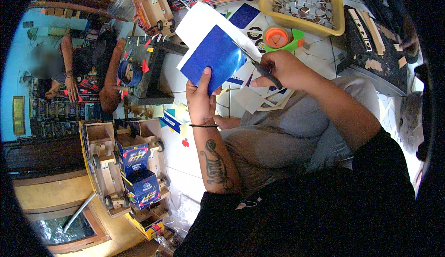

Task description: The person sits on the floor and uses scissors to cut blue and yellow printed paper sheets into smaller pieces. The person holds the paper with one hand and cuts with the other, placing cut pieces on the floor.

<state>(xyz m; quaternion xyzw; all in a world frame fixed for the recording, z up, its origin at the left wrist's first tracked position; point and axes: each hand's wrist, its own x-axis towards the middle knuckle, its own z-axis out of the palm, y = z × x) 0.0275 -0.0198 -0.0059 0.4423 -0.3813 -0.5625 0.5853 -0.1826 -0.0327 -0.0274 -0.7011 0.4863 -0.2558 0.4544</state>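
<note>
1. The blue sheet [208, 60] lies against a white sheet [199, 21], raised in front of the person, above the grey trousers [292, 136] and the tiled floor [178, 153]. Whether the two are stuck together, I cannot tell.

2. The scissors [274, 80] are at the right edge of these sheets, so the cut could become crooked if the sheets turn in the hold or the blades change angle.

3. The lower left part is gripped, but the upper corners have no support; they could bend or swing, and this would pull the edge away from the blades.

4. If the blue piece is loose, it could slip over the white one, because the hold seems to be only at one place.

5. The left hand [202, 88] comes upward from below, with its thumb [206, 76] pressed flat on the blue face and the other fingers mostly behind; they pinch the sheets narrowly.

6. The right hand [285, 69] comes from the right with bent elbow, the wrist directed to the left. Its fingers are curled around the scissors' handles; how far the blades are apart, I cannot tell.
</note>
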